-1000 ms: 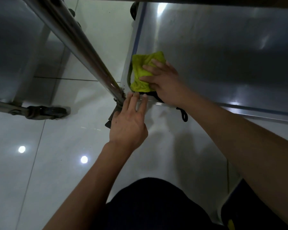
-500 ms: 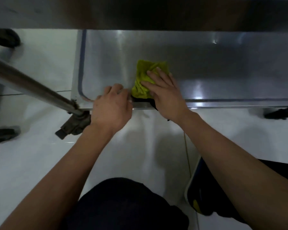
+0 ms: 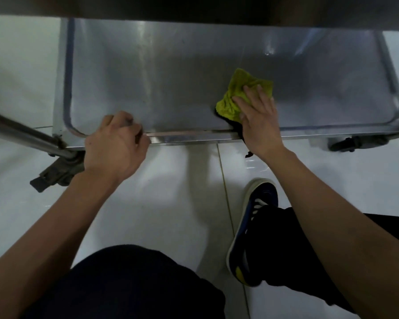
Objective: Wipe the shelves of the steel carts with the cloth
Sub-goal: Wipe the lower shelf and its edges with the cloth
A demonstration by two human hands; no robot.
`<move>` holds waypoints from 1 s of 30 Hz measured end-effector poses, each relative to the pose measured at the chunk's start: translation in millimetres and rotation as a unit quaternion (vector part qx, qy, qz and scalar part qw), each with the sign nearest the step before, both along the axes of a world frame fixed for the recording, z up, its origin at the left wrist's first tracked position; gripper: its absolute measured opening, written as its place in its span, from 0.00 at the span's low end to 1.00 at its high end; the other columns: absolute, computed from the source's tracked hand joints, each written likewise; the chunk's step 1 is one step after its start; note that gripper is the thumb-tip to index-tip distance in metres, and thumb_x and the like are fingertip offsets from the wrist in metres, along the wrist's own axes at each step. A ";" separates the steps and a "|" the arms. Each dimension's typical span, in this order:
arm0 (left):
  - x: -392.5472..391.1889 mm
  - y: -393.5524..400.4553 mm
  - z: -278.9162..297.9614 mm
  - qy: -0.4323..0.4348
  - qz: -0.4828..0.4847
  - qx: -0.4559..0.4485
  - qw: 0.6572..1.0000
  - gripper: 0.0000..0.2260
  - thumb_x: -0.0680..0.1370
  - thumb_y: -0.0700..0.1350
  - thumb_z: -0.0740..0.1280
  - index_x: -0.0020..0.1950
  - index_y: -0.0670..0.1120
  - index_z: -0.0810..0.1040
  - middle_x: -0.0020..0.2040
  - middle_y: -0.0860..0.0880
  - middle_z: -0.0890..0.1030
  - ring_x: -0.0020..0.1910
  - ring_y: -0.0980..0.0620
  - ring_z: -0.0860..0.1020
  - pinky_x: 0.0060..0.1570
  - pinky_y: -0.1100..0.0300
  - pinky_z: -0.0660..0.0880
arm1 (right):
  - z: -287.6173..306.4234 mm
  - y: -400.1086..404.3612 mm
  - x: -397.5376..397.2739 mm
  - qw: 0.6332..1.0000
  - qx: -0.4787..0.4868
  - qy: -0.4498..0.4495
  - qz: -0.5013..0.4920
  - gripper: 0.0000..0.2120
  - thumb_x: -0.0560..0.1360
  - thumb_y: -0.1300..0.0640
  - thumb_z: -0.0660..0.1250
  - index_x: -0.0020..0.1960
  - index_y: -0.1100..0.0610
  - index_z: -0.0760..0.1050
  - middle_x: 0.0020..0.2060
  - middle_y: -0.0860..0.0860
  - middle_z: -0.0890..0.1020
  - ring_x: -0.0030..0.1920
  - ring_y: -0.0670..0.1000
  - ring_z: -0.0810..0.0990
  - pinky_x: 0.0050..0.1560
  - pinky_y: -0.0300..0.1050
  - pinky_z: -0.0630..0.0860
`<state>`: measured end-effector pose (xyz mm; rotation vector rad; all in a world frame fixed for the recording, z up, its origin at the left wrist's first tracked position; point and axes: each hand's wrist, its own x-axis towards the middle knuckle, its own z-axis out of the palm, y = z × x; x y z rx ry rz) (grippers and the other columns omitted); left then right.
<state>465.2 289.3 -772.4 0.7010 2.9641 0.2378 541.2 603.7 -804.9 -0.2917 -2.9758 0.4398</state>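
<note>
Right hand [image 3: 258,120] presses cloth [image 3: 242,93], seemingly bunched, axisless.

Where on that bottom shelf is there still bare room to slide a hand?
Bare steel lies between the left hand on the front rim and the cloth, and beyond the cloth toward the shelf's right end. Crowded only under the right hand.

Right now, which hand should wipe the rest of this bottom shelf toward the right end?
The right hand. It already presses the yellow-green cloth flat on the shelf, nearer the right end. The left hand grips the shelf's front rim near the left corner, probably steadying the cart.
</note>
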 end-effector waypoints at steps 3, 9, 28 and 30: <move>-5.6 -4.4 -0.3 -0.002 -0.005 0.028 1.000 0.11 0.78 0.51 0.66 0.54 0.46 0.82 0.61 0.46 0.76 0.58 0.39 0.74 0.48 0.42 0.78 | -0.6 -3.9 -4.8 1.000 -0.002 -0.018 -0.022 0.22 0.80 0.57 0.55 0.73 0.52 0.70 0.76 0.53 0.65 0.79 0.59 0.54 0.77 0.60 0.50; -9.0 -36.3 -10.8 0.057 0.061 0.031 0.996 0.14 0.78 0.50 0.63 0.59 0.48 0.82 0.61 0.43 0.77 0.61 0.35 0.73 0.55 0.36 0.72 | 1.5 -12.2 -14.4 0.999 -0.015 -0.022 -0.029 0.24 0.79 0.56 0.51 0.73 0.53 0.71 0.76 0.55 0.65 0.79 0.61 0.53 0.78 0.60 0.49; 2.0 -50.6 -16.9 0.041 0.022 -0.042 0.998 0.19 0.82 0.53 0.59 0.73 0.54 0.72 0.71 0.47 0.71 0.68 0.42 0.69 0.62 0.34 0.66 | 0.3 -193.5 -171.3 0.974 -0.020 -0.091 0.207 0.26 0.80 0.59 0.57 0.73 0.37 0.66 0.79 0.45 0.56 0.80 0.55 0.45 0.76 0.53 0.44; 2.2 -49.1 -16.5 0.038 0.024 -0.052 0.998 0.19 0.82 0.52 0.58 0.73 0.54 0.71 0.70 0.46 0.71 0.68 0.42 0.69 0.63 0.34 0.66 | 1.6 -215.6 -184.3 0.964 -0.029 -0.099 0.245 0.24 0.81 0.56 0.56 0.73 0.37 0.65 0.80 0.45 0.56 0.80 0.55 0.45 0.76 0.54 0.42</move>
